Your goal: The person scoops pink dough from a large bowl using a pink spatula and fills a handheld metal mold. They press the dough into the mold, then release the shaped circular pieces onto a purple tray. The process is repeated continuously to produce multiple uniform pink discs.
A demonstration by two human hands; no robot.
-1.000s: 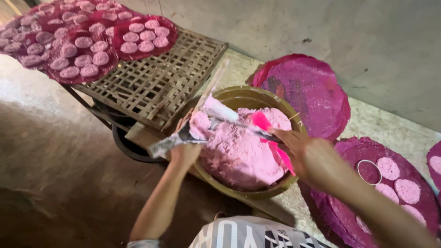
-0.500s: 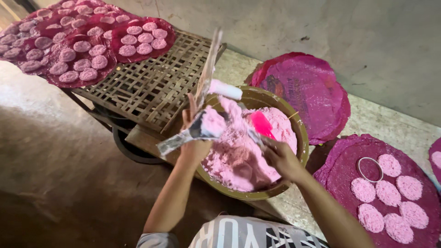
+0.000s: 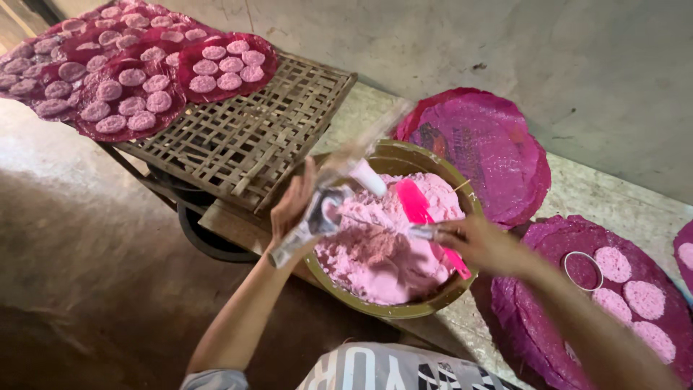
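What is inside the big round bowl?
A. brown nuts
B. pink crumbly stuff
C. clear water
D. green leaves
B, because the big round bowl is heaped with pink crumbly stuff, and both the left hand and the right hand are working over it.

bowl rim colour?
Olive-yellow rim on the bowl, holding pink powdery dough. Only the head view shows it.
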